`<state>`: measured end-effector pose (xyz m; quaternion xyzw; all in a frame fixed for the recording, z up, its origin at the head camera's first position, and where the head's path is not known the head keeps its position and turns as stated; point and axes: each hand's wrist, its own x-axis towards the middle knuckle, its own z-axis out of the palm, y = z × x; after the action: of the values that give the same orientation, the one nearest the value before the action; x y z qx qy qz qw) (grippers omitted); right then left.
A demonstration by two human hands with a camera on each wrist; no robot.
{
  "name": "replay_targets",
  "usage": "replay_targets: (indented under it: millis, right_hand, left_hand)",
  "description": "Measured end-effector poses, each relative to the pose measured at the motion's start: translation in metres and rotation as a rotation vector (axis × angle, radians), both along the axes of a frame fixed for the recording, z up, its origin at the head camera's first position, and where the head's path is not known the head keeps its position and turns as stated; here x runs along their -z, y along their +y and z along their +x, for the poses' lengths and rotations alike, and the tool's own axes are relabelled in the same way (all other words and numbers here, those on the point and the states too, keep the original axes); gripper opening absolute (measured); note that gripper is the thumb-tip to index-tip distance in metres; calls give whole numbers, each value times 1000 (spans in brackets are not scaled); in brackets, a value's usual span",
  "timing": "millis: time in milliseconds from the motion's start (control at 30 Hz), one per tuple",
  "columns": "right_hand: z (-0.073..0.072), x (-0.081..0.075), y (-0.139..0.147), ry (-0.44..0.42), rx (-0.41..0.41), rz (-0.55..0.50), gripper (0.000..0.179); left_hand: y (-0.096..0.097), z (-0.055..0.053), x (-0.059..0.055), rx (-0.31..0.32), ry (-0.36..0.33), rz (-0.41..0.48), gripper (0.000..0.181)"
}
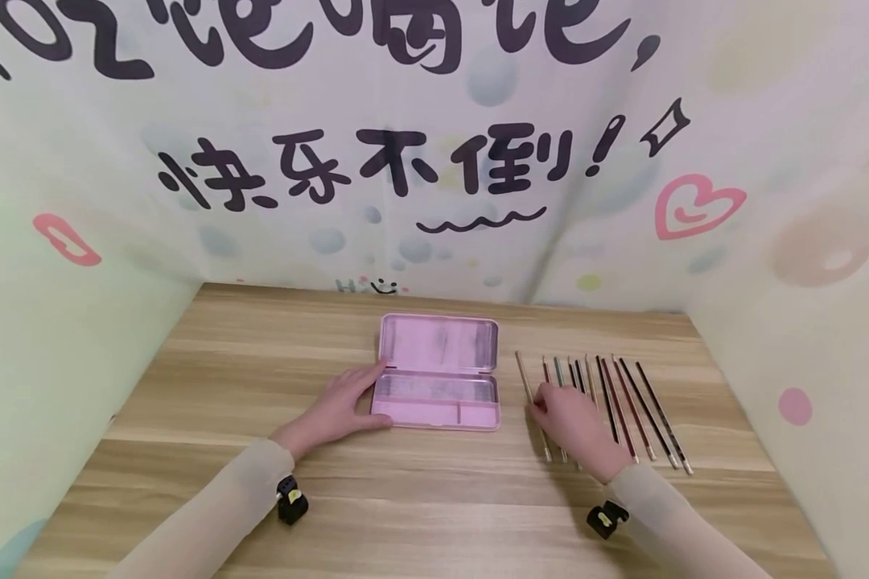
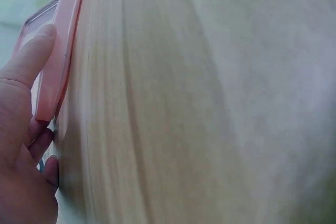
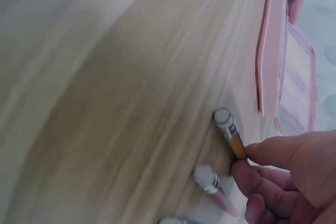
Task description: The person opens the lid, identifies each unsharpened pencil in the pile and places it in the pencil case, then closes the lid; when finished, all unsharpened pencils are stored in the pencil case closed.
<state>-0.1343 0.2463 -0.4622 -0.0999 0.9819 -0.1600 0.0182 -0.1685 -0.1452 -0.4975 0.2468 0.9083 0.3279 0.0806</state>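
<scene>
A pink pencil case (image 1: 434,414) lies with its lid (image 1: 438,342) raised at the back; its compartments look bare. My left hand (image 1: 340,408) holds the case's left end, thumb along the front edge and index finger toward the hinge. In the left wrist view, the thumb (image 2: 37,51) lies against the pink front wall. My right hand (image 1: 574,422) pinches the leftmost pencil, a yellowish one (image 1: 525,374), between thumb and fingers. Its eraser end (image 3: 223,116) points toward the wrist camera, close over the table. Another eraser-tipped pencil (image 3: 206,178) lies beside it.
Several more pencils (image 1: 644,402), dark, red and other colours, lie in a row under and right of my right hand. The wooden table (image 1: 224,362) meets a printed cloth wall (image 1: 297,249) behind the case. More light walls stand at both sides.
</scene>
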Motion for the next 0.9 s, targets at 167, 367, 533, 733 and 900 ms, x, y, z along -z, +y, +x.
replay_targets:
  millis: [167,367,533,733,900]
  right_hand:
    - [-4,1,-3,18,26,20,12]
    - [-8,0,-7,-11,31,-36,10]
    - [-5,-8,-9,-25,29,-80,12]
    - [-4,-22,-14,8,-11,-84,9]
    - [-7,-33,-16,14,-26,-80,10]
  left_hand:
    - [0,-1,-1,5,-2,-1,98]
    - [0,-2,-1,2,-4,-10,98]
    - [1,-1,-3,5,0,-18,97]
    - [-1,0,-4,4,-3,-14,97]
    - [-1,1,-4,2,-5,-11,97]
